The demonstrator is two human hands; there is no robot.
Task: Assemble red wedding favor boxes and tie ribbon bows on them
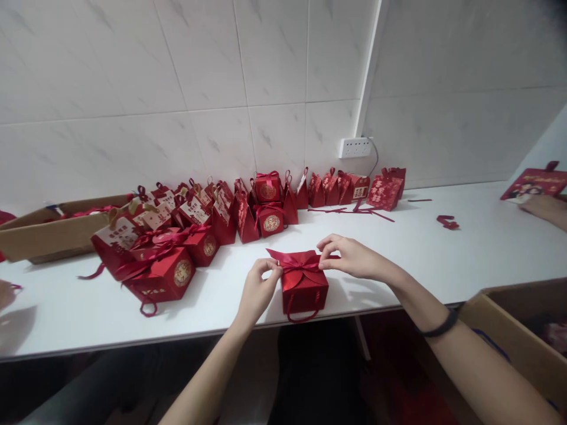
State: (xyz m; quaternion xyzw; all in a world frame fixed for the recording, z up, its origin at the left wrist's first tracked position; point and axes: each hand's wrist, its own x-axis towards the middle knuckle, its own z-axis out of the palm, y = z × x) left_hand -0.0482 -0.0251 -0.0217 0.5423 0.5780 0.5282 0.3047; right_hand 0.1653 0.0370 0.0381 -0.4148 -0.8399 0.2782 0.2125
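A red gift box (305,295) with a cord handle at its front stands at the near edge of the white table (367,283). Across its petal-shaped top flaps runs a dark red ribbon (295,260), gathered at the middle. At the box's left, my left hand (261,284) pinches the ribbon between thumb and fingertips. On the other side, my right hand (348,256) has its fingers closed on the ribbon, with a short end showing past them. Both hands are close to the top of the box.
Finished-looking red boxes (162,274) with bows cluster at the left, before a cardboard tray (57,227). Triangular red boxes (290,203) line the wall. Loose ribbon (354,211) lies behind. Another person's hand (547,208) holds a red card-like item (534,183). A carton (518,295) stands right.
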